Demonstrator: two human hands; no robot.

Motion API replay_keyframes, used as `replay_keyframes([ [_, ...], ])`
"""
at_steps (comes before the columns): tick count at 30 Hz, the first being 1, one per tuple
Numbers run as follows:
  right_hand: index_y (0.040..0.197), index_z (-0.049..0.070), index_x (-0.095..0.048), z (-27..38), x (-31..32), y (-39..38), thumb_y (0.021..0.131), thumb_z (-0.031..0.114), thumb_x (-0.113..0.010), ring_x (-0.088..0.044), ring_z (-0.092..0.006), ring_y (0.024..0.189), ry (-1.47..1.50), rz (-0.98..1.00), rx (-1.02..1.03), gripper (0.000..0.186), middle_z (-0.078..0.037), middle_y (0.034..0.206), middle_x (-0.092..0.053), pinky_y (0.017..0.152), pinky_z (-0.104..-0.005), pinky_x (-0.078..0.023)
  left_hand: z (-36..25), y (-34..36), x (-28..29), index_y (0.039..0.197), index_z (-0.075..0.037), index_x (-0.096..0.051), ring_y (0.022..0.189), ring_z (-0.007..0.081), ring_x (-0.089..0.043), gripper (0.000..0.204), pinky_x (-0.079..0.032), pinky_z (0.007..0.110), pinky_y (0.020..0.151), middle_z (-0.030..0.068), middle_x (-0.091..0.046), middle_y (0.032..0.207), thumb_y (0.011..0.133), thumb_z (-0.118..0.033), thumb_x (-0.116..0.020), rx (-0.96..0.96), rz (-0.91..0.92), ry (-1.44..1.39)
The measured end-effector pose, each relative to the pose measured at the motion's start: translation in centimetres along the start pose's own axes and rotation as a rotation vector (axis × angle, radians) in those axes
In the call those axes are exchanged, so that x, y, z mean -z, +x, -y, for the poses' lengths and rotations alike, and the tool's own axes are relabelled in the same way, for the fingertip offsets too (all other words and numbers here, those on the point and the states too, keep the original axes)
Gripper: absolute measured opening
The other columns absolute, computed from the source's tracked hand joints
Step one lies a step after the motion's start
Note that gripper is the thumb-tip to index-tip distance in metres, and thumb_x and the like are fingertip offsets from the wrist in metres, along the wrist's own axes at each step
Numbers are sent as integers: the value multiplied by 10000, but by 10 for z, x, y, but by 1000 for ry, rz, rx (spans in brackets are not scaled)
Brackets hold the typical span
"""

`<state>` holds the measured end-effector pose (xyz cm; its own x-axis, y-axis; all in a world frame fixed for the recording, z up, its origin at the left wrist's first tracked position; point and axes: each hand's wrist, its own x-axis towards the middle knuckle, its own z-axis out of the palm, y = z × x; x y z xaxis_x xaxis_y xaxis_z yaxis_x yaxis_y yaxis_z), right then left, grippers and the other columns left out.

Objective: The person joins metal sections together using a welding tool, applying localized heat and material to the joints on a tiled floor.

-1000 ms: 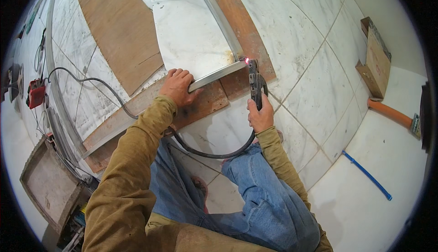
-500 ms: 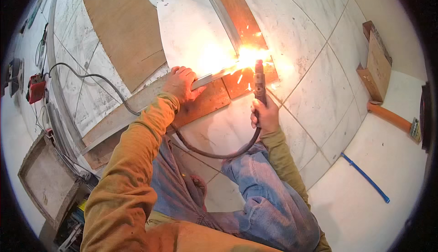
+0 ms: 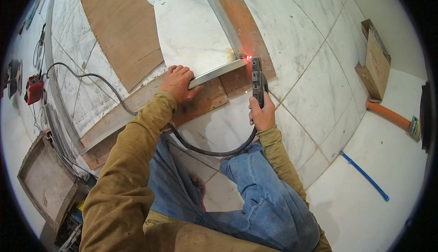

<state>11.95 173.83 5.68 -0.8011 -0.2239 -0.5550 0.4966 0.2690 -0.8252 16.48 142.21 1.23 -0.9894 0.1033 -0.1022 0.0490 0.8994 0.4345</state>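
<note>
My left hand (image 3: 178, 84) is closed around a metal tube (image 3: 220, 72) that slants across wooden boards (image 3: 203, 102). At its right end this tube meets a second metal tube (image 3: 218, 15), which runs toward the far side. Red-hot spots (image 3: 248, 58) glow at that corner. My right hand (image 3: 263, 114) grips a dark welding electrode holder (image 3: 257, 74) upright, its tip just beside the glowing corner. Whether any electrode is left in its jaws is hard to make out. The holder's black cable (image 3: 219, 153) loops below my hands toward the left.
A white sheet (image 3: 189, 28) and a brown board (image 3: 121, 33) lie beyond my left hand. At right are a wooden piece (image 3: 378, 65), an orange-handled tool (image 3: 388, 115) and a blue strip (image 3: 365, 175). A red device (image 3: 34, 90) and a tray-like piece (image 3: 48, 183) stand at left.
The bright arc and flying sparks have died out, leaving a small red glow. The holder's tip has shifted slightly; my left hand stays on the tube.
</note>
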Motion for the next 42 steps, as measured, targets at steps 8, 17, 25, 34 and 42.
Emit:
replay_keyframes([
  [8,1116,38,-571,-2,-4,3,1027,189,-621,-521,-88,448,-65,-36,-35,182,-47,767,-573,352,-273,-424,0,-1,0,930,-77,-668,1054,308,-597,371,-422,453,1023,110,-650,1001,851,-421,-783,13,27,2],
  [17,1157,40,-563,-5,-4,4,1032,164,-613,-530,-84,465,-28,-50,-38,183,-44,765,-565,351,-265,-420,10,-2,-15,884,-110,-680,1008,281,-608,400,-423,441,999,64,-668,952,829,-486,-804,-11,-82,-33],
  [25,1096,40,-556,-5,-4,-4,1033,219,-636,-522,-75,456,-22,-31,34,207,-34,767,-566,357,-259,-427,9,-3,-7,868,-83,-641,990,306,-589,374,-419,452,992,80,-613,931,833,-417,-804,-36,-51,-53],
  [34,1068,35,-558,-6,-4,-1,1031,226,-637,-521,-84,450,-25,-32,-25,210,-48,768,-576,352,-267,-426,2,0,3,920,-60,-661,1063,309,-594,374,-407,465,1042,109,-634,1000,858,-408,-784,23,65,-8],
  [42,1057,40,-556,-6,-3,1,1032,233,-634,-526,-90,462,-30,-6,-27,210,-54,787,-582,358,-275,-430,-2,-1,6,927,-53,-660,1060,309,-598,380,-412,461,1034,115,-641,998,869,-409,-778,28,54,-8],
])
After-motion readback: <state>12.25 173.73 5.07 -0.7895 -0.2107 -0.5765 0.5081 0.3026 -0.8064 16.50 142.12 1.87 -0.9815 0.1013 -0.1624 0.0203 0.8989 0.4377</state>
